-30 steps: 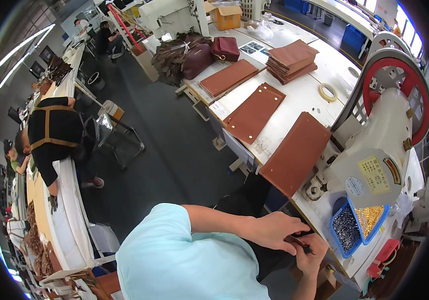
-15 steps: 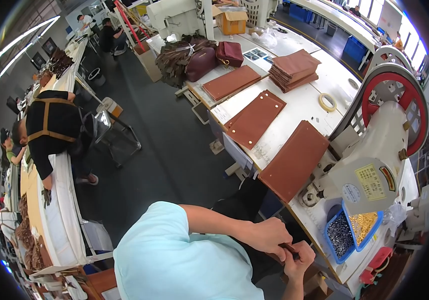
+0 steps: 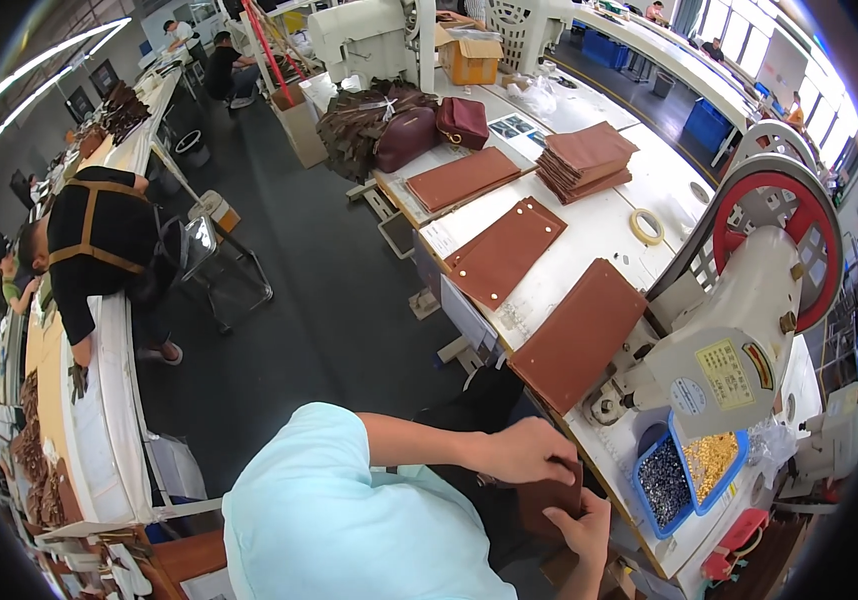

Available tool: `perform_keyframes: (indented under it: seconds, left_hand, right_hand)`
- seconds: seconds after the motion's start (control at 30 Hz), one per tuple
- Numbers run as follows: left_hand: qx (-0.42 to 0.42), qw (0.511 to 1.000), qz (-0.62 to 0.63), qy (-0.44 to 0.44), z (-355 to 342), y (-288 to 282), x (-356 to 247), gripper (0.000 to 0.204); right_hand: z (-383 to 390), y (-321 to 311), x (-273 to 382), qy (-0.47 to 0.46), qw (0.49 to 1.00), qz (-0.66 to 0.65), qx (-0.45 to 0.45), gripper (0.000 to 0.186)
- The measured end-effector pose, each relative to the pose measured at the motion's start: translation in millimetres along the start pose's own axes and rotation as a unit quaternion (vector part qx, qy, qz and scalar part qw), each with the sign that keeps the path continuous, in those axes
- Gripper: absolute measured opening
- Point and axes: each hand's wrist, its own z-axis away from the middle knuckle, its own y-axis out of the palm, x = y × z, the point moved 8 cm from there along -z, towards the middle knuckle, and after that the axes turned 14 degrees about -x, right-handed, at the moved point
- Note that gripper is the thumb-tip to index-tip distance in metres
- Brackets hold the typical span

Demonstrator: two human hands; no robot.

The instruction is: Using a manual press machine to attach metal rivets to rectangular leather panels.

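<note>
My left hand [image 3: 527, 452] and my right hand [image 3: 583, 530] both grip a small dark brown leather piece [image 3: 549, 498] low in front of me, just off the edge of the white worktable [image 3: 639, 190]. The left hand covers the piece's top edge and the right hand holds its lower right corner. A larger brown leather panel [image 3: 579, 335] lies on the table just above my hands, beside a cream press machine [image 3: 739, 340] with a red-rimmed wheel [image 3: 821, 262].
Blue trays of dark and brass rivets [image 3: 689, 475] sit below the machine. Farther along the table lie another leather panel [image 3: 504, 250], a stack of panels [image 3: 584, 160], a tape roll [image 3: 646, 226] and handbags [image 3: 404, 135]. A person in black [image 3: 99, 250] bends over a left bench.
My hands have drawn closer together and slightly down, and the brown leather piece now shows between them. The view has shifted a little.
</note>
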Motion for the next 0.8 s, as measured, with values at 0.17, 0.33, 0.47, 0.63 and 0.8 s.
perform_keyframes:
  seconds: [0.17,0.33,0.47,0.63,0.8]
  left_hand:
    - [-0.129,0.991,0.026,-0.033,0.3,-57.0,-7.2,0.02]
    - [-0.154,0.977,0.093,-0.111,1.4,-79.4,2.7,0.02]
    - [-0.02,0.986,-0.034,-0.163,4.8,-78.6,20.8,0.019]
    - [0.115,0.964,-0.173,-0.166,13.8,-58.7,19.4,0.02]
    - [0.107,0.987,-0.072,-0.092,8.1,-52.6,19.3,0.019]
  right_hand:
    - [0.1,-23.8,-14.0,0.043,0.996,0.082,-0.017,0.015]
    - [-7.6,-69.4,10.7,0.007,0.982,0.159,-0.1,0.029]
    - [-20.9,-92.6,14.4,0.004,0.984,0.06,-0.167,0.022]
    - [-32.9,-76.0,21.5,0.02,0.986,-0.014,-0.163,0.017]
    - [-23.1,-57.0,42.6,-0.059,0.99,-0.017,-0.125,0.033]
